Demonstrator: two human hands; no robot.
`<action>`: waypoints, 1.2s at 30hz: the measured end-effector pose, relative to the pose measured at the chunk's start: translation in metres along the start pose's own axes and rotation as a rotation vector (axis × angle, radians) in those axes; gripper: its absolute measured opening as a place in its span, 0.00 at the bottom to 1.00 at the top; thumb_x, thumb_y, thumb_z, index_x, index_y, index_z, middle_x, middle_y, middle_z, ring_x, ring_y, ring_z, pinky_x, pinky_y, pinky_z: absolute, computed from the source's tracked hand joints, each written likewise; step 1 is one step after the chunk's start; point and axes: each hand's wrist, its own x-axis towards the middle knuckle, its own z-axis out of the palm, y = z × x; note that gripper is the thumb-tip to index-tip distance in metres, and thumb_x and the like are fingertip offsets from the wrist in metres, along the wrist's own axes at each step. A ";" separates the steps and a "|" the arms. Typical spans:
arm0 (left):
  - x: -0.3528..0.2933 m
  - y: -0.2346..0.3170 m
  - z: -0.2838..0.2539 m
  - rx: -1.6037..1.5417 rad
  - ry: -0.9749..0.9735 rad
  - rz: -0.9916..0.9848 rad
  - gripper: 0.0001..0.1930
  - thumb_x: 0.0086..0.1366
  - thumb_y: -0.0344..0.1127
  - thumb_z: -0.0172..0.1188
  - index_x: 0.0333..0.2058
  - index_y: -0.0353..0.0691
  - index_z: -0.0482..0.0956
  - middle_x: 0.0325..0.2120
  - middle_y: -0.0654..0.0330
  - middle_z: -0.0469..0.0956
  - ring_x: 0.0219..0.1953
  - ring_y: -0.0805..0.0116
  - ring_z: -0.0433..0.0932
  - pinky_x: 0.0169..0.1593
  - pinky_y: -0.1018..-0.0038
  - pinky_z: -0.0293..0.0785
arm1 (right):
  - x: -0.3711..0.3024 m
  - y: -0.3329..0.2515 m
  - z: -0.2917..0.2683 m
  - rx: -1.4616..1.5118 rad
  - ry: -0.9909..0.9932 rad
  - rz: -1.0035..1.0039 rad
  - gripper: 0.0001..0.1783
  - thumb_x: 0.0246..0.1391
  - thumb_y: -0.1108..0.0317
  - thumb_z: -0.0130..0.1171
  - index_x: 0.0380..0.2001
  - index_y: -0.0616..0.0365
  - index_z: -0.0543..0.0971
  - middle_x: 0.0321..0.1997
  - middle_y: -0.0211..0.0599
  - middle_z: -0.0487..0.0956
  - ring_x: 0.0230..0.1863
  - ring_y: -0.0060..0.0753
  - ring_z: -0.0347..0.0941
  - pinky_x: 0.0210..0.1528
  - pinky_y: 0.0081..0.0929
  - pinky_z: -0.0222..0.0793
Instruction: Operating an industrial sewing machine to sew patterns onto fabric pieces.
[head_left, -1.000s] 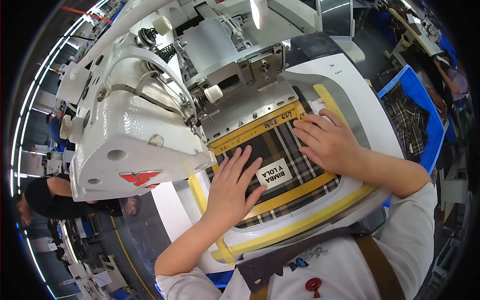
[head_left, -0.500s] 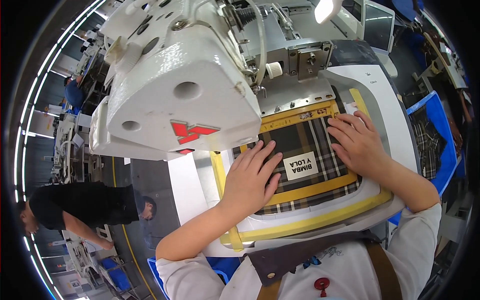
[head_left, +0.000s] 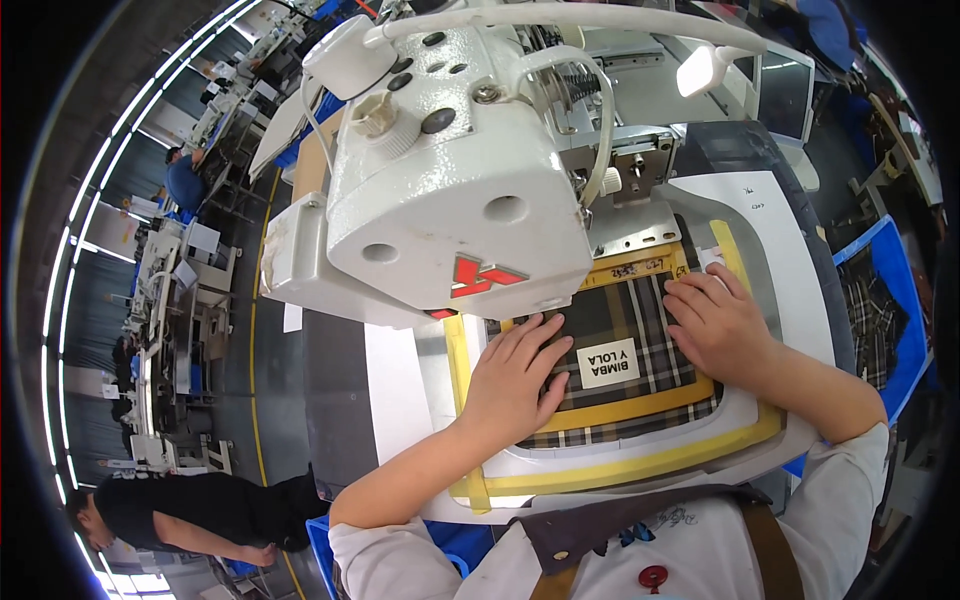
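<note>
Dark plaid fabric (head_left: pixel 625 298) with a white label (head_left: pixel 607 363) lies flat inside a yellow frame (head_left: pixel 622 408). My left hand (head_left: pixel 512 388) rests on the left part of the fabric and frame, fingers stretched out. On the right side, my right hand (head_left: pixel 722 328) lies with extended fingers over the fabric and the frame's edge. Neither hand grips anything. A white sewing machine head (head_left: pixel 440 220) looms over the far left of the frame and hides its far left corner. The metal clamp plate (head_left: pixel 637 242) touches the frame's far side.
White sheeting (head_left: pixel 800 270) with yellow tape strips (head_left: pixel 640 462) surrounds the work. A lamp (head_left: pixel 700 72) hangs at the far right. To the right, a blue bin (head_left: pixel 905 330) holds plaid fabric. A person in black (head_left: pixel 200 515) is at the lower left, beside the aisle.
The whole view has shifted, so the machine appears farther right and more of it shows. My hands keep almost the same place on the fabric. The person in black appears lower.
</note>
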 end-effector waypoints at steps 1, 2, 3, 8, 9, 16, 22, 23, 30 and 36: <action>0.000 0.000 -0.001 0.006 0.004 0.004 0.19 0.58 0.37 0.61 0.49 0.41 0.75 0.57 0.55 0.70 0.60 0.54 0.68 0.61 0.59 0.64 | 0.001 0.001 -0.001 -0.004 0.007 -0.001 0.18 0.45 0.66 0.64 0.40 0.64 0.78 0.46 0.42 0.78 0.52 0.41 0.70 0.60 0.41 0.61; 0.000 0.001 -0.002 0.005 -0.003 -0.004 0.19 0.59 0.37 0.61 0.49 0.41 0.75 0.57 0.55 0.70 0.60 0.54 0.68 0.61 0.59 0.64 | 0.000 0.001 -0.001 0.014 -0.018 0.000 0.19 0.44 0.66 0.64 0.41 0.63 0.79 0.47 0.42 0.78 0.52 0.40 0.70 0.61 0.43 0.60; 0.000 0.003 -0.003 0.005 -0.010 -0.013 0.19 0.59 0.38 0.61 0.49 0.41 0.75 0.57 0.55 0.70 0.60 0.54 0.68 0.61 0.59 0.64 | -0.001 0.001 0.000 0.032 -0.043 0.001 0.20 0.43 0.66 0.65 0.41 0.62 0.79 0.48 0.41 0.78 0.53 0.40 0.70 0.61 0.44 0.60; 0.005 0.009 -0.004 0.039 -0.037 -0.035 0.19 0.60 0.38 0.60 0.50 0.41 0.74 0.57 0.55 0.70 0.60 0.54 0.68 0.61 0.60 0.64 | -0.004 0.010 0.003 -0.021 -0.039 -0.053 0.21 0.46 0.62 0.64 0.43 0.63 0.79 0.48 0.42 0.78 0.53 0.41 0.70 0.62 0.43 0.59; 0.006 0.010 -0.004 0.055 -0.047 -0.045 0.19 0.60 0.38 0.60 0.50 0.41 0.74 0.57 0.55 0.70 0.60 0.54 0.68 0.61 0.60 0.64 | -0.001 0.012 0.004 -0.021 -0.043 -0.047 0.21 0.46 0.62 0.64 0.43 0.63 0.79 0.48 0.42 0.78 0.53 0.41 0.70 0.62 0.43 0.59; 0.026 0.029 0.002 0.026 -0.073 -0.053 0.21 0.59 0.40 0.63 0.51 0.42 0.74 0.58 0.55 0.68 0.60 0.52 0.67 0.60 0.59 0.65 | 0.006 0.018 0.008 -0.055 -0.067 -0.113 0.21 0.48 0.59 0.63 0.42 0.63 0.78 0.48 0.41 0.78 0.52 0.39 0.71 0.61 0.40 0.60; 0.043 0.039 0.014 0.034 -0.086 -0.015 0.21 0.59 0.40 0.62 0.51 0.42 0.74 0.58 0.56 0.68 0.60 0.52 0.67 0.60 0.59 0.64 | 0.003 0.026 0.008 -0.003 -0.058 -0.149 0.20 0.49 0.60 0.62 0.42 0.63 0.77 0.48 0.41 0.77 0.52 0.39 0.71 0.62 0.41 0.60; 0.045 0.041 0.015 0.042 -0.085 -0.013 0.21 0.59 0.40 0.62 0.51 0.42 0.74 0.58 0.56 0.68 0.60 0.52 0.67 0.59 0.59 0.64 | 0.002 0.028 0.009 -0.002 -0.060 -0.150 0.20 0.49 0.60 0.62 0.42 0.63 0.77 0.48 0.41 0.77 0.52 0.39 0.71 0.62 0.41 0.60; 0.058 0.052 0.023 0.036 -0.083 -0.020 0.23 0.58 0.39 0.63 0.52 0.42 0.73 0.58 0.56 0.68 0.60 0.51 0.66 0.60 0.59 0.64 | -0.002 0.035 0.014 0.035 -0.020 -0.204 0.20 0.49 0.60 0.61 0.41 0.64 0.78 0.49 0.44 0.77 0.52 0.41 0.71 0.60 0.41 0.62; 0.067 0.061 0.031 0.030 -0.084 -0.036 0.25 0.56 0.40 0.65 0.52 0.42 0.73 0.58 0.56 0.68 0.61 0.50 0.65 0.62 0.58 0.62 | -0.007 0.043 0.018 0.085 -0.010 -0.241 0.19 0.49 0.61 0.61 0.41 0.62 0.78 0.50 0.42 0.77 0.55 0.40 0.69 0.61 0.40 0.62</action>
